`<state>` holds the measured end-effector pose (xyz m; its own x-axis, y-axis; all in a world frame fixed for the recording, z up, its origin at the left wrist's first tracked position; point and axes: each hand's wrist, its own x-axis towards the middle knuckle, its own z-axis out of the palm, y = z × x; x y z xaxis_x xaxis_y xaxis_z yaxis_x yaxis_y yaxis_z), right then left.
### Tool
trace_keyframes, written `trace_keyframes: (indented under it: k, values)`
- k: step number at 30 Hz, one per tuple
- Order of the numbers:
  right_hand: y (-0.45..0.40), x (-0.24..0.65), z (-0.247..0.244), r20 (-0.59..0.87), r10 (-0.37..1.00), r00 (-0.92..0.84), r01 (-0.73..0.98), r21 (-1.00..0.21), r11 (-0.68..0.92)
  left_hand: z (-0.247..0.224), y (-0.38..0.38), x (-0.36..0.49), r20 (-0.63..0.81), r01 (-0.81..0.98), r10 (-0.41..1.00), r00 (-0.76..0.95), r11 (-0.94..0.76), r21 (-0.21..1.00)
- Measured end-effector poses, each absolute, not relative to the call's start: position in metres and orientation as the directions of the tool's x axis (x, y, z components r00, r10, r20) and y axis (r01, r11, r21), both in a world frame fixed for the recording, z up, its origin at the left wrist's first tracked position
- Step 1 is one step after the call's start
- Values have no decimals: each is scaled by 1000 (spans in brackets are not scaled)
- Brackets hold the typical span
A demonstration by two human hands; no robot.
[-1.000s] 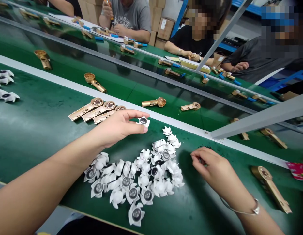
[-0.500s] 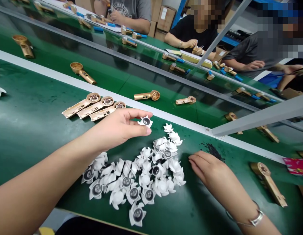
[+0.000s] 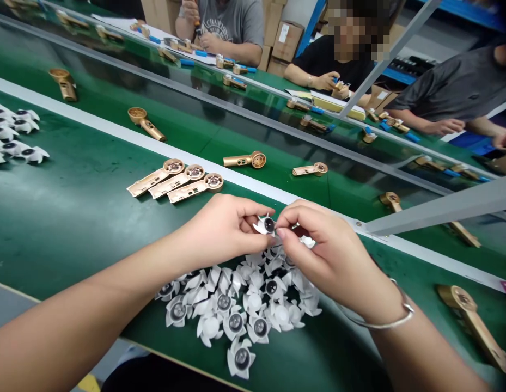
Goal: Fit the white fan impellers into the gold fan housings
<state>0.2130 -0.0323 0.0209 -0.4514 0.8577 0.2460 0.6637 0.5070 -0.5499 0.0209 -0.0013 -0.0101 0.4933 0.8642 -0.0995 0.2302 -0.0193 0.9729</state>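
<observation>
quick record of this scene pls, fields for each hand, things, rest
left hand: bare left hand, fingers pinching a white petal-edged plastic piece with a dark round lens
right hand: bare right hand, silver bangle on the wrist, fingertips at the same piece
things: heap of matching white petal-edged pieces beneath the hands; three gold-coloured long metal castings side by side beyond them
rest: green conveyor belt; co-worker in a grey T-shirt across the line

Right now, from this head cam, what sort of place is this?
Probably a factory assembly line. Green conveyor belts run side by side carrying gold-coloured metal housings, white flower-shaped plastic parts are heaped on the belt, with one held between the left hand and right hand, and other workers handle parts further along.
</observation>
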Motion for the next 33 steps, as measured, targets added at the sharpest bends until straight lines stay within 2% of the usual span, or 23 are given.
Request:
trace_keyframes:
  k: [8,15,20,22,25,27,30,33]
  values:
    - [-24,210,9,301,865,-401,661,-559,501,-10,-2,19,-94,103,838,538,45,994]
    - [-29,210,6,368,804,-467,677,-436,593,-11,1,17,-80,141,842,533,5,990]
    - [-41,212,5,433,649,-626,636,-198,746,-20,5,14,-88,110,882,463,42,993]
    - [-25,220,7,445,636,-631,624,-197,756,-20,7,14,-101,79,886,452,74,994]
    - [37,241,2,461,768,-446,797,-186,574,-16,11,12,-154,62,890,428,140,988]
    - [94,259,-9,331,905,-266,949,-76,306,-13,15,11,-209,34,877,432,216,976]
    - [162,277,-31,194,945,-265,961,-32,276,-11,20,9,-212,-99,865,455,286,953]
    - [183,283,-46,123,944,-307,950,-15,311,-10,22,7,-203,-182,873,443,309,933]
